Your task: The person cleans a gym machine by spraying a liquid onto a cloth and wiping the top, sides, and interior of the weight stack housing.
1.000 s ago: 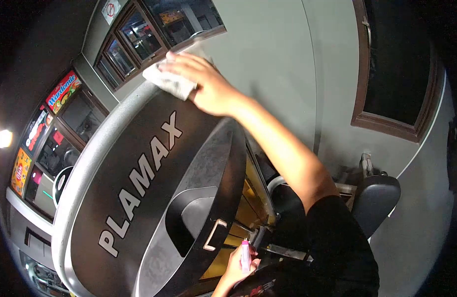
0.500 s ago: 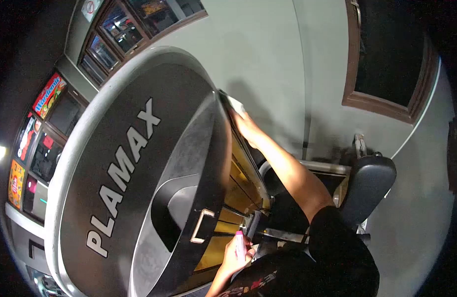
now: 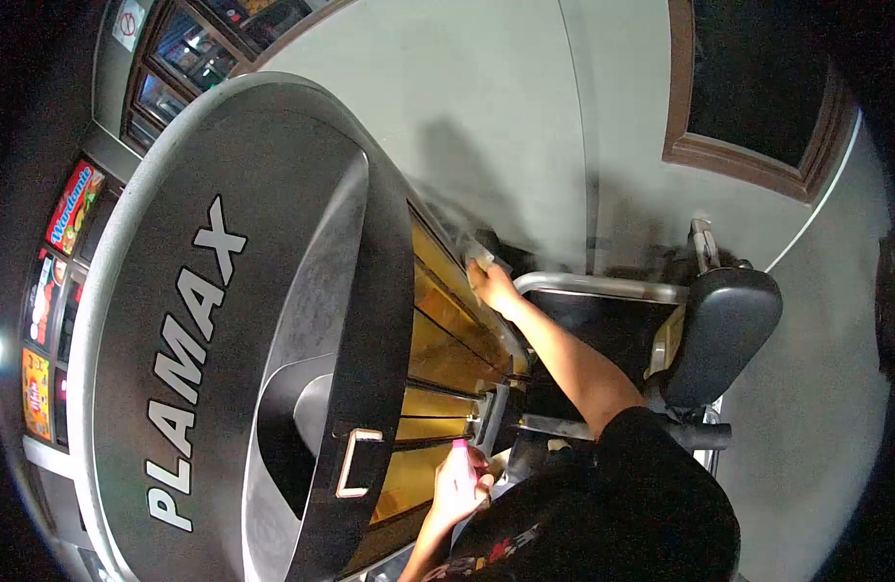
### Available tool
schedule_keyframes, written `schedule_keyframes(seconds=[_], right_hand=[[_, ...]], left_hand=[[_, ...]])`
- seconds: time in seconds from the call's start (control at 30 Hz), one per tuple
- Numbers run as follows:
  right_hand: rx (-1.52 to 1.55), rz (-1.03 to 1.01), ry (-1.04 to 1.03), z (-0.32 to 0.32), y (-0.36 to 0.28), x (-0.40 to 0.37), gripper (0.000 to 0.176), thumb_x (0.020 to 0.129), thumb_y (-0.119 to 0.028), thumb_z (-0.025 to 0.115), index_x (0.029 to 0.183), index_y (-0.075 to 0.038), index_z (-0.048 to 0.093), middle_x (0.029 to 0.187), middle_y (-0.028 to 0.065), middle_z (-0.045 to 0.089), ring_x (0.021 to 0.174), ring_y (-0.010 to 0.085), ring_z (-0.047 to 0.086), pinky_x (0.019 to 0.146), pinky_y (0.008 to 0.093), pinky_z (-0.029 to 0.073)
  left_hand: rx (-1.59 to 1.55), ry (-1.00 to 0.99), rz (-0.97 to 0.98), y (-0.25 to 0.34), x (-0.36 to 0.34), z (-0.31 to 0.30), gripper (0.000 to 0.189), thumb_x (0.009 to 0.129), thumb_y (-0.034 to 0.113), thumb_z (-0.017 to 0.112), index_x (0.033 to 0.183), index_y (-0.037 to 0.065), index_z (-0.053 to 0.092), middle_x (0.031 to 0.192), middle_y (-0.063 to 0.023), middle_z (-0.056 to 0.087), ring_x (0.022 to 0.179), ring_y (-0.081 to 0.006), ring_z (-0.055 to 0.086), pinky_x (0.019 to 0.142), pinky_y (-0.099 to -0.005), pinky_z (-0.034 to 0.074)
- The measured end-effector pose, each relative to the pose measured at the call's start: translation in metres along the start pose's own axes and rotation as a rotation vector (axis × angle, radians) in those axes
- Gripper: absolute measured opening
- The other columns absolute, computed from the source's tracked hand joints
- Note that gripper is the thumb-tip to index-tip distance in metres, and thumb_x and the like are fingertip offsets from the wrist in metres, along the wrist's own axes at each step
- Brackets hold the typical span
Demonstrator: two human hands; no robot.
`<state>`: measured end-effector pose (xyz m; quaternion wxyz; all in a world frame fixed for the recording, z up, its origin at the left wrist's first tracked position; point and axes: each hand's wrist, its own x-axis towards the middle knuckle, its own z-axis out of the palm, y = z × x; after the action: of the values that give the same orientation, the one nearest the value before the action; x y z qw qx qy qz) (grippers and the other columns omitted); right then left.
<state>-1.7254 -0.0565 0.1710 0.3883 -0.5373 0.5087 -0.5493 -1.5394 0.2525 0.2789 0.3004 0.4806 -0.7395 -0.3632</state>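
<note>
A large gym machine (image 3: 210, 330) with PLAMAX in pale letters on its dark oval cover stands at left and centre. My right hand (image 3: 491, 283) reaches along its far side, closed on a whitish cloth (image 3: 480, 249) against the frame's edge beside the yellowish panel (image 3: 457, 335). Close to my body, my left hand (image 3: 457, 493) is wrapped round a slim pink-topped item (image 3: 461, 456); its exact kind is not clear. Left of that hand is a metal handle (image 3: 356, 464) on the machine's dark edge.
A black padded seat (image 3: 727, 335) and a metal tube frame (image 3: 602, 284) stand at right. Behind the machine runs a grey wall (image 3: 447, 78) with a brown-framed window (image 3: 748, 97). Bright signs (image 3: 76, 206) show at far left.
My right hand has moved down along the machine's far side with the cloth. My view has shifted, so the machine sits further left. My left hand keeps its hold on the pink-topped item.
</note>
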Motion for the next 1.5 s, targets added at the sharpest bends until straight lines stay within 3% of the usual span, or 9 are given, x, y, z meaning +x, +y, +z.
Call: schedule_keyframes(seconds=[0.37,0.43,0.53,0.8,0.87,0.93,1.17,1.37,1.5], right_hand=[[0.447,-0.347,0.088,-0.014,-0.178,-0.029,0.037,0.1,-0.02,0.046,0.129,0.001,0.052,0.094,0.004,0.062,0.08,0.0129,0.051,0.077,0.0285,0.044],[0.27,-0.32,-0.01,-0.016,-0.167,-0.069,0.039,0.099,-0.014,0.042,0.134,0.003,0.048,0.132,0.0134,0.055,0.121,0.0196,0.048,0.107,0.0335,0.033],[0.748,0.01,-0.008,0.034,-0.088,-0.127,0.023,0.093,-0.003,0.05,0.114,0.002,0.058,0.093,0.008,0.062,0.09,0.0134,0.054,0.087,0.0279,0.045],[-0.058,-0.06,-0.41,0.069,-0.158,-0.155,0.04,0.085,-0.003,0.06,0.124,-0.005,0.054,0.12,0.0129,0.056,0.11,0.0287,0.055,0.094,0.0401,0.044],[0.069,-0.639,-0.216,0.094,-0.129,-0.154,0.054,0.082,-0.005,0.061,0.134,-0.019,0.052,0.138,0.016,0.045,0.124,0.0367,0.046,0.102,0.0445,0.041],[-0.103,-0.626,-0.266,0.102,-0.071,-0.172,0.061,0.081,-0.005,0.061,0.136,-0.028,0.049,0.144,0.0151,0.038,0.127,0.0372,0.044,0.106,0.0439,0.039],[-0.391,-0.407,-0.375,0.099,-0.002,-0.196,0.063,0.076,-0.009,0.069,0.13,-0.038,0.055,0.154,0.0119,0.027,0.134,0.0361,0.038,0.109,0.0429,0.038],[-0.122,-0.564,-0.347,0.091,-0.135,-0.151,0.039,0.075,-0.01,0.068,0.112,-0.025,0.065,0.136,0.0118,0.05,0.125,0.0385,0.046,0.101,0.046,0.044],[0.035,-0.679,-0.158,0.099,-0.129,-0.148,0.04,0.075,-0.011,0.068,0.113,-0.026,0.065,0.128,0.0134,0.054,0.118,0.0398,0.051,0.096,0.0466,0.047]], left_hand=[[-0.058,-0.14,-0.037,-0.013,-0.009,0.007,0.026,0.071,0.007,0.071,0.088,0.005,0.051,0.08,-0.0079,0.058,0.068,-0.022,0.057,0.065,-0.0332,0.049],[-0.125,-0.138,-0.072,-0.015,-0.014,0.005,0.027,0.071,0.009,0.072,0.087,0.005,0.051,0.08,-0.0082,0.057,0.066,-0.0226,0.056,0.063,-0.0334,0.048],[-0.081,-0.123,-0.13,-0.027,-0.021,0.0,0.041,0.077,0.039,0.07,0.088,0.004,0.052,0.081,-0.0096,0.058,0.072,-0.0247,0.06,0.067,-0.0352,0.049],[-0.083,-0.021,-0.087,-0.035,-0.04,-0.014,0.026,0.068,0.008,0.071,0.086,0.004,0.053,0.079,-0.0084,0.057,0.066,-0.0213,0.057,0.063,-0.0329,0.048],[-0.089,-0.01,-0.112,-0.039,-0.044,-0.012,0.026,0.068,0.008,0.071,0.086,0.004,0.053,0.079,-0.0088,0.057,0.067,-0.0214,0.057,0.063,-0.0329,0.048],[-0.038,0.022,-0.138,-0.042,-0.049,-0.009,0.06,0.08,0.06,0.062,0.087,0.002,0.049,0.076,-0.0122,0.058,0.068,-0.0271,0.061,0.063,-0.0361,0.05],[0.061,0.029,-0.167,-0.035,-0.048,-0.018,0.067,0.08,0.069,0.057,0.088,0.002,0.047,0.077,-0.0116,0.058,0.068,-0.027,0.061,0.063,-0.0346,0.049],[0.051,0.023,-0.115,-0.033,-0.041,-0.017,0.059,0.083,0.06,0.057,0.091,0.002,0.046,0.075,-0.0104,0.057,0.066,-0.0279,0.06,0.063,-0.0347,0.049],[0.028,0.055,-0.061,-0.03,-0.044,-0.019,0.027,0.062,-0.002,0.063,0.085,0.002,0.05,0.077,-0.0106,0.057,0.068,-0.0228,0.058,0.064,-0.0321,0.049]])
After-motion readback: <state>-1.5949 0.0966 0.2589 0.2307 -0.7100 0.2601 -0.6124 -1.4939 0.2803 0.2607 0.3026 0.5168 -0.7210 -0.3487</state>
